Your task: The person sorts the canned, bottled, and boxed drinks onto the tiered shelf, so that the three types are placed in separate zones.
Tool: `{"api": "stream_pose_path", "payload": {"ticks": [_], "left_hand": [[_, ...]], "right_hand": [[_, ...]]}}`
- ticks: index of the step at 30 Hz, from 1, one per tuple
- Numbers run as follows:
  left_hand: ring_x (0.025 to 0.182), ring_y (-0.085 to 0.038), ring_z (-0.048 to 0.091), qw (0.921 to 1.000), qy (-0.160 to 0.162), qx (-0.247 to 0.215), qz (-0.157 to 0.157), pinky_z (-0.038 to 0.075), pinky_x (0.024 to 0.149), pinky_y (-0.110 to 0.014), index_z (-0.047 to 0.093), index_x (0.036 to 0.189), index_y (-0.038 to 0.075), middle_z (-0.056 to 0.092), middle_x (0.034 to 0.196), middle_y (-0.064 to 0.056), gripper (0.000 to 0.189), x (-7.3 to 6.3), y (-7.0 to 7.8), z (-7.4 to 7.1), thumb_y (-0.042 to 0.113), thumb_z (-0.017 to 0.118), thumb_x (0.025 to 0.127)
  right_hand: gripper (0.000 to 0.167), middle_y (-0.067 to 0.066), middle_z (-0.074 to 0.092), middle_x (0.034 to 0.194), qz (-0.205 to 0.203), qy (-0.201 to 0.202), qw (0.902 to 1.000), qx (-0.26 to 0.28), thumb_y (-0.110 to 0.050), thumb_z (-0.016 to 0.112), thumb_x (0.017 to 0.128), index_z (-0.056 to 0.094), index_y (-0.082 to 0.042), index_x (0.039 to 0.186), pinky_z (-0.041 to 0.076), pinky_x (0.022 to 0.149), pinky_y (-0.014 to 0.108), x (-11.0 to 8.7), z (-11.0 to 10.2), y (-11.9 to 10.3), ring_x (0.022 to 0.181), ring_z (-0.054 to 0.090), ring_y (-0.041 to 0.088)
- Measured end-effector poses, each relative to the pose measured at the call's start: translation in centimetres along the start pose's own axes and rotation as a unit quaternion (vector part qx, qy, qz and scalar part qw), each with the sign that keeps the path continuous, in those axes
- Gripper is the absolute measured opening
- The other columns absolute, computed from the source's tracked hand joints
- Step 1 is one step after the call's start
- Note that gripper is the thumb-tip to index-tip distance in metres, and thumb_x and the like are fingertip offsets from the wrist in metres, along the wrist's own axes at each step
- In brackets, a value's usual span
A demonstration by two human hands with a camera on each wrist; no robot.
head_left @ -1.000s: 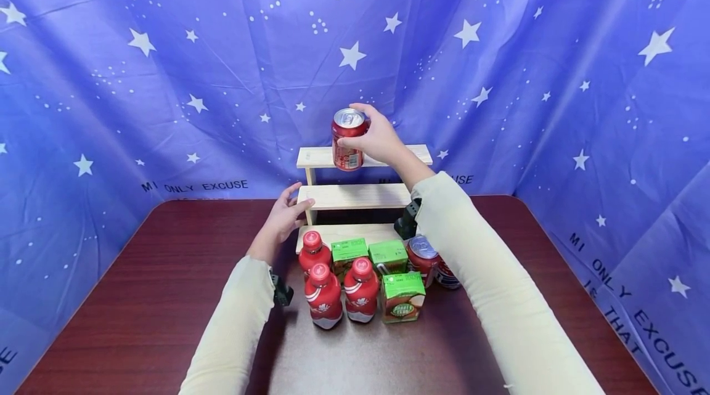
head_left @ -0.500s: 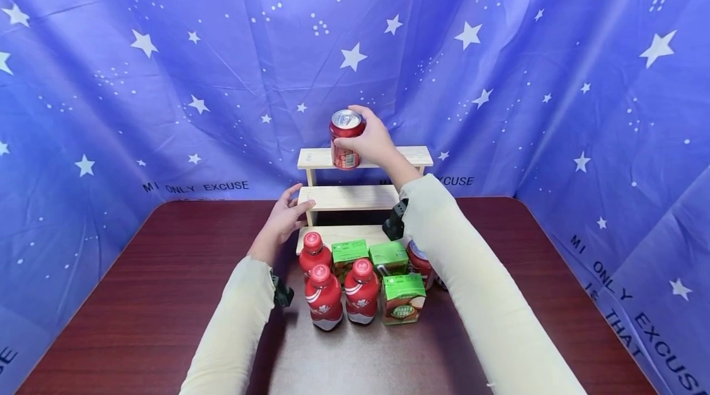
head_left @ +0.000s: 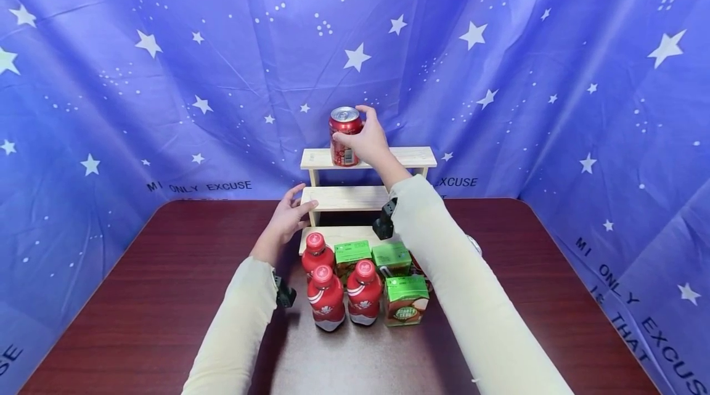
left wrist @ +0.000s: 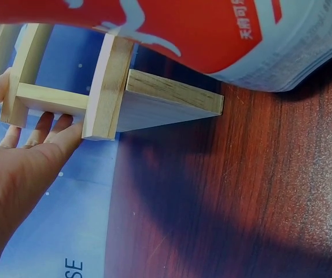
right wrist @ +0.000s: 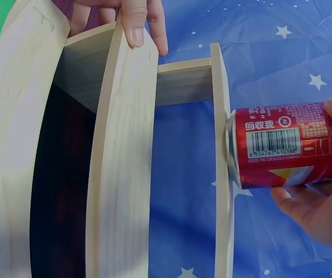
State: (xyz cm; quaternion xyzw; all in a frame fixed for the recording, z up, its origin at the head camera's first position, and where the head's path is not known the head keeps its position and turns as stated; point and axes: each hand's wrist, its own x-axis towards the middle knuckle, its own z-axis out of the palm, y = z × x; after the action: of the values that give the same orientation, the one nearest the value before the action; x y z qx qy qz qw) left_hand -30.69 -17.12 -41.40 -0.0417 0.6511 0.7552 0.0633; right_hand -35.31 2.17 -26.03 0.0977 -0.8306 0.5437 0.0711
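Observation:
A red soda can [head_left: 344, 124] stands upright at the top step of a three-step wooden display rack [head_left: 346, 198]. My right hand [head_left: 371, 141] grips it from the right, thumb across the front and fingers round the far side. In the right wrist view the base of the can [right wrist: 273, 143] is right at the top plank. My left hand [head_left: 285, 222] holds the left end of the middle step. Its thumb lies on top of that plank, and the other fingers reach round the side of the rack, as the left wrist view shows.
Three red bottles [head_left: 326, 299] and several green-topped drink cartons [head_left: 406, 302] stand before the rack, close to its lowest step. More cans behind them are mostly hidden by my right sleeve [head_left: 444, 253]. A blue star-patterned curtain [head_left: 222, 74] hangs behind the dark red table [head_left: 166, 296].
My right hand has brought the can slightly left and down to the top step, and the can has become more upright. The left hand keeps its hold on the rack.

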Motion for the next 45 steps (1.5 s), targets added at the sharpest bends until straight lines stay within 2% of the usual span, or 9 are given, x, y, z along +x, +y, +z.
{"api": "stream_pose_path", "payload": {"ticks": [3,8,16,24,34,45], "left_hand": [[0.127,-0.035,0.039,1.0,-0.001,0.003,0.003,0.033,0.104,-0.06,0.017,0.15,0.019,0.03,0.148,-0.02,0.071,0.0,0.0,0.1,0.006,0.056,0.092],[0.127,-0.035,0.039,0.9999,-0.002,0.007,0.009,0.033,0.104,-0.061,0.017,0.149,0.018,0.031,0.147,-0.021,0.071,0.0,0.2,0.4,0.006,0.056,0.091],[0.128,-0.034,0.039,0.9999,-0.002,0.009,0.003,0.035,0.103,-0.06,0.019,0.149,0.018,0.032,0.147,-0.02,0.07,0.0,0.4,0.8,0.006,0.056,0.091],[0.127,-0.034,0.038,0.9999,-0.001,0.008,0.007,0.034,0.103,-0.061,0.019,0.149,0.018,0.033,0.146,-0.02,0.07,-0.1,0.4,0.8,0.005,0.056,0.091],[0.129,-0.035,0.038,0.9999,-0.004,0.008,0.006,0.033,0.103,-0.061,0.019,0.149,0.018,0.032,0.147,-0.02,0.07,-0.2,0.2,0.8,0.006,0.056,0.091],[0.129,-0.035,0.037,0.9999,0.003,0.015,0.007,0.033,0.103,-0.061,0.017,0.149,0.018,0.031,0.148,-0.02,0.07,-0.3,0.2,0.2,0.007,0.056,0.092]], "right_hand": [[0.077,0.011,0.048,0.135,0.007,0.002,1.0,0.005,-0.028,0.074,0.079,0.03,-0.018,0.141,0.045,0.1,0.042,0.0,0.0,0.1,0.122,0.05,0.025],[0.075,0.01,0.048,0.135,-0.004,0.013,0.9998,0.013,-0.027,0.074,0.08,0.032,-0.017,0.141,0.044,0.101,0.042,0.2,0.1,0.2,0.122,0.049,0.025],[0.075,0.01,0.045,0.138,-0.013,0.018,0.9994,0.027,-0.025,0.072,0.082,0.03,-0.017,0.143,0.041,0.104,0.04,0.4,0.5,0.5,0.125,0.047,0.024],[0.079,0.01,0.042,0.142,-0.017,0.008,0.9996,0.02,-0.029,0.071,0.083,0.025,-0.018,0.146,0.039,0.106,0.04,0.3,0.4,0.7,0.128,0.044,0.024],[0.085,0.014,0.043,0.141,-0.005,0.005,0.9998,0.02,-0.029,0.077,0.077,0.028,-0.018,0.145,0.041,0.104,0.042,-0.1,-0.4,0.9,0.128,0.043,0.027],[0.079,0.017,0.042,0.14,0.003,-0.006,1.0,0.006,-0.03,0.077,0.077,0.034,-0.016,0.142,0.044,0.101,0.042,-0.5,-1.9,1.1,0.125,0.046,0.032]]}}
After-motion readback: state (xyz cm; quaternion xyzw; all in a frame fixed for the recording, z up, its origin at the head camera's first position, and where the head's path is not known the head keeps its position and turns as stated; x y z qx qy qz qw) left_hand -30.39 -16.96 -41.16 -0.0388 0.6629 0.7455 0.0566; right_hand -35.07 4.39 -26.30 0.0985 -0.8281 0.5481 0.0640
